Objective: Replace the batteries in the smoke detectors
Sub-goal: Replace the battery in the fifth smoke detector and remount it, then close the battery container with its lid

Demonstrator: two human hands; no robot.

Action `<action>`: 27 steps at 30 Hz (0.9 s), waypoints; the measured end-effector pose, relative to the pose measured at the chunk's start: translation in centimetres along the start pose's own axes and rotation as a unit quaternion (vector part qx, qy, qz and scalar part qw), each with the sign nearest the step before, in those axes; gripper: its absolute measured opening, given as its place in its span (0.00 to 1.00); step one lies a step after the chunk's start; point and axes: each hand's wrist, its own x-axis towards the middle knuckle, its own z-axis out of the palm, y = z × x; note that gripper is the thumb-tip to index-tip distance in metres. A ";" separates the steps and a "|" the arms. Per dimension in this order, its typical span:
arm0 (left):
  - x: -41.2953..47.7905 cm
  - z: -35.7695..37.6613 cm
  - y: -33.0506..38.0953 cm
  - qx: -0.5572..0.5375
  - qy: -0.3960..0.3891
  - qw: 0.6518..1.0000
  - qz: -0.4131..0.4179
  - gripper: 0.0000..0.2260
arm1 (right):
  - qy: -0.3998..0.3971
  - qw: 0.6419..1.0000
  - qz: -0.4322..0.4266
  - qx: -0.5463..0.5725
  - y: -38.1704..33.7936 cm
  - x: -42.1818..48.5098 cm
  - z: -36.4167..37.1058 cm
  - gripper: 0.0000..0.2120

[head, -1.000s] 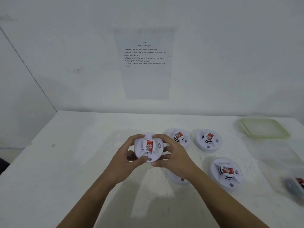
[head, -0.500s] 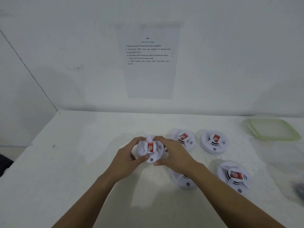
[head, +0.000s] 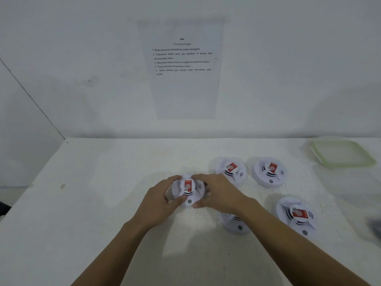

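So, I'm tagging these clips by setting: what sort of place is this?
Likely a staged work station, not a home: a white table against a plain wall, a numbered instruction sheet on that wall, and several identical smoke detectors laid out.

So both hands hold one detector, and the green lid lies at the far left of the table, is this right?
Not quite. The head view shows the green lid at the far right of the table, not the left. The left hand and right hand do hold one detector.
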 end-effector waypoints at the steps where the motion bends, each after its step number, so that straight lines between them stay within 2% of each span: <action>1: 0.0 0.0 0.1 0.002 -0.004 1.000 -0.006 0.24 | 0.003 1.000 0.003 -0.001 -0.1 -0.2 -0.1 0.27; 4: -0.3 -0.4 1.0 0.018 0.012 0.999 0.024 0.21 | 0.057 0.998 0.007 0.017 -0.7 -1.4 -1.2 0.27; 7: -0.9 -1.2 3.5 0.005 0.057 0.997 0.054 0.15 | 0.164 0.982 0.013 0.092 -1.2 -3.7 -3.0 0.20; 10: -1.3 -1.1 7.4 -0.072 0.066 0.993 0.066 0.08 | 0.232 0.953 0.005 0.192 -1.1 -6.6 -5.5 0.11; 13: -1.3 0.3 11.5 -0.146 0.051 0.984 0.090 0.05 | 0.267 0.930 0.001 0.253 0.2 -9.7 -8.6 0.08; 20: -0.1 10.1 20.2 -0.224 0.013 0.969 0.100 0.03 | 0.304 0.928 0.019 0.212 7.3 -16.5 -17.1 0.05; 27: 1.2 20.7 27.3 -0.225 -0.019 0.974 0.034 0.05 | 0.311 0.938 0.036 0.150 14.6 -22.9 -25.1 0.05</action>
